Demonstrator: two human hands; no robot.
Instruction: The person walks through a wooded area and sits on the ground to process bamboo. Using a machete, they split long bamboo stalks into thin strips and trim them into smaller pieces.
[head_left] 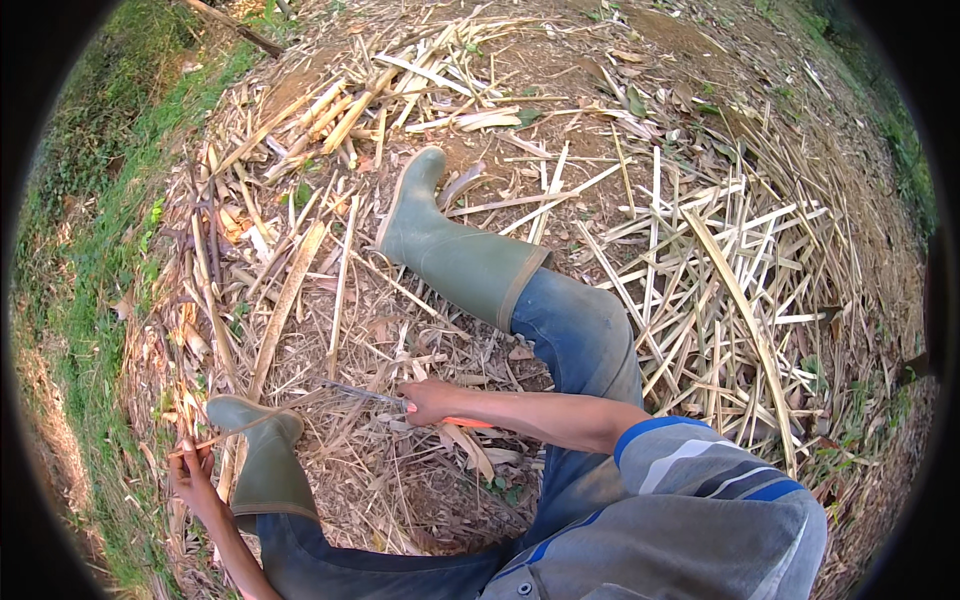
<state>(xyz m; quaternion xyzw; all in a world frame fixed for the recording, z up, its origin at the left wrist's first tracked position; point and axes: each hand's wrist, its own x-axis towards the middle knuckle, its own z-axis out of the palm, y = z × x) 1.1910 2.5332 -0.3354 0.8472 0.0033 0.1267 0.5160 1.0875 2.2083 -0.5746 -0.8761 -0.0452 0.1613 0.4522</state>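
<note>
My right hand (430, 401) is wrapped round the orange handle (468, 422) of a long knife, between my legs. Its narrow grey blade (365, 393) points left. At the far left, my left hand (193, 474) pinches the end of a thin brown strip of wood (245, 428). The strip slants up across the toe of my left boot toward the blade tip. Whether blade and strip touch, I cannot tell.
My green rubber boots (455, 258) rest on ground strewn with shavings. Pale split strips (715, 290) lie heaped to the right. More split sticks (335, 115) lie at the far side, and long pieces (285, 300) on the left. Green grass (110, 360) edges the left.
</note>
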